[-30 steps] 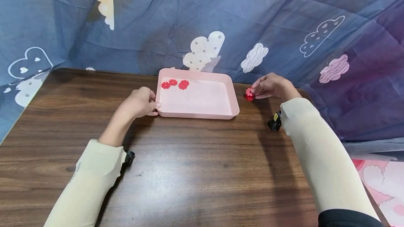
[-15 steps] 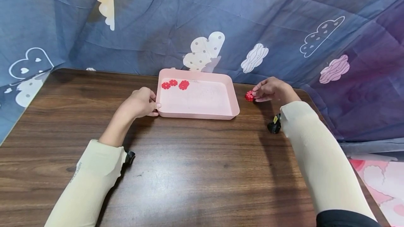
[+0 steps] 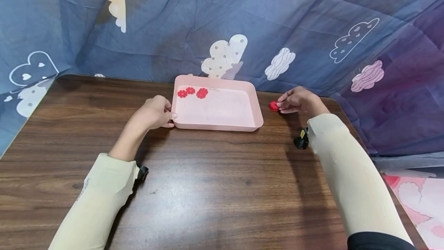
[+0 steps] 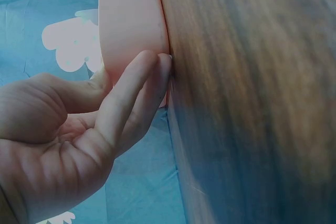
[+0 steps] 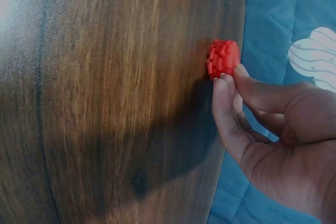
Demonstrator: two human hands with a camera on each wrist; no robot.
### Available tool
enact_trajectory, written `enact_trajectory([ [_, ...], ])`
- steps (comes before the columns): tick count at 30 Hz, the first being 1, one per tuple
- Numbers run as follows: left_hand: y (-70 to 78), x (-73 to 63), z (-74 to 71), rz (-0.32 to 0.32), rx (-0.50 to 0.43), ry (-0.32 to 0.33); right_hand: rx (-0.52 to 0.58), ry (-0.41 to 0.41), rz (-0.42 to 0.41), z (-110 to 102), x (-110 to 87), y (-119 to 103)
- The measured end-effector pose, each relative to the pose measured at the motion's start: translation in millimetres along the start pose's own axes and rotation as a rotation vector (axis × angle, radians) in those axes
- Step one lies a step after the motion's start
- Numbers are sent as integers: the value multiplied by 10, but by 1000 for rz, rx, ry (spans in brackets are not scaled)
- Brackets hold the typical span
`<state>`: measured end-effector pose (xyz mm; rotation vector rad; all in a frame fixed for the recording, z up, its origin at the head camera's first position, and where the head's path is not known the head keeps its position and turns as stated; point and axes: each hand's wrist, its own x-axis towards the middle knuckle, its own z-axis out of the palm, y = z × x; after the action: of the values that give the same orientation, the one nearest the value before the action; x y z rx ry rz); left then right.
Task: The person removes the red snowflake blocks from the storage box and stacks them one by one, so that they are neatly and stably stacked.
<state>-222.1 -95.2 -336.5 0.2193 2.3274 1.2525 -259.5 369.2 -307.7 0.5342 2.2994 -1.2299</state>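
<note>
My left hand (image 3: 157,113) pinches the near left corner of a shallow pink tray (image 3: 218,127), thumb on the rim and fingers against the outer wall; the left wrist view shows this hand (image 4: 79,129) with fingertips low on the tray wall (image 4: 131,19). Inside the tray, several red flower-shaped discs (image 3: 202,93) lie toward the far left. To the tray's right, my right hand (image 3: 299,100) pinches a small stack of red notched discs (image 3: 273,106) on the table. Seen from the right wrist, the stacked discs (image 5: 223,59) sit between thumb and fingertips, their edges showing in layers.
The brown wooden table (image 3: 208,180) has its far edge close behind the tray. A blue curtain (image 3: 156,30) with cloud prints hangs right behind it, turning purple at the right. Black wrist cameras (image 3: 301,139) sit under both sleeves.
My right hand has come down slightly at the red stack, and the tilted disc on top now lies flatter. The left hand and the tray have stayed in place.
</note>
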Motion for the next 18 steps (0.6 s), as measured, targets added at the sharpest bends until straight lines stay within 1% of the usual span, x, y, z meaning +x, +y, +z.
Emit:
enact_trajectory([
  [5,-2,6,5,1,-1,2,-7,9,-2,-11,-1,9],
  [11,-11,6,2,10,14,7,-13,1,-14,-22,-12,2],
  [18,-6,14,9,0,-8,-1,-23,25,-21,-9,-36,12],
])
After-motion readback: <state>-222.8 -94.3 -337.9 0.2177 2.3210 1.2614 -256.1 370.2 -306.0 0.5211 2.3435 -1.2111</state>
